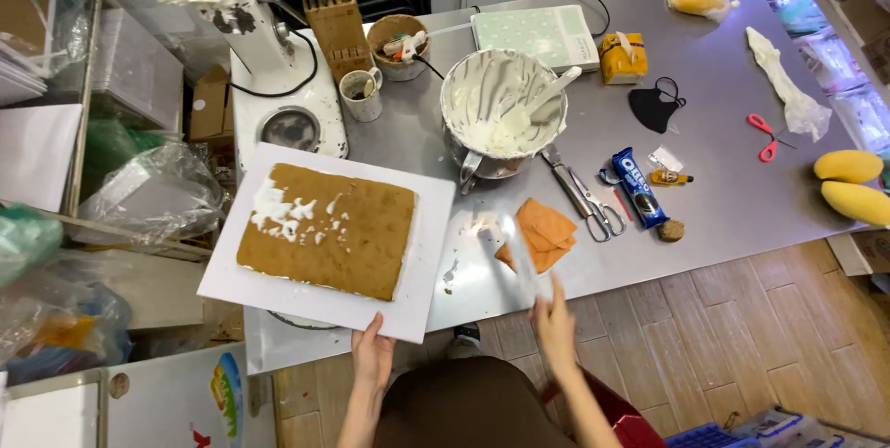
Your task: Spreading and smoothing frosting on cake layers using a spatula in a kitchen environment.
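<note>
Cake (326, 230), a flat brown sheet with streaks of white cream near its far left corner, lies on a white board (417, 304) just ahead of the left hand (373, 355). That hand pinches the board's near edge, thumb on top and fingers underneath, so the fingers themselves are hidden. The board rests partly on the steel table (723, 114) and partly over a round stand at the table's near left end.

To the right of that hand, the right hand (554, 323) is closed around the handle of a long flat spatula (521, 258), whose blade is blurred and points away from the person across the table edge. Just beyond the blade lies an orange cloth (542, 233), folded and rumpled. Further ahead of the right hand stands a metal mixing bowl (491, 114) smeared with white cream, a white scraper leaning inside it. Right of the cloth lie tongs (582, 196) and a blue packet of biscuits (640, 189), with a small brown biscuit just beside it. Far to the right of the right hand sit two yellow mangoes (853, 184), red scissors (766, 136) and a black face mask (654, 105). Beyond the board, ahead of the left hand, are a mug (360, 94) and a wooden knife block (336, 26).
</note>
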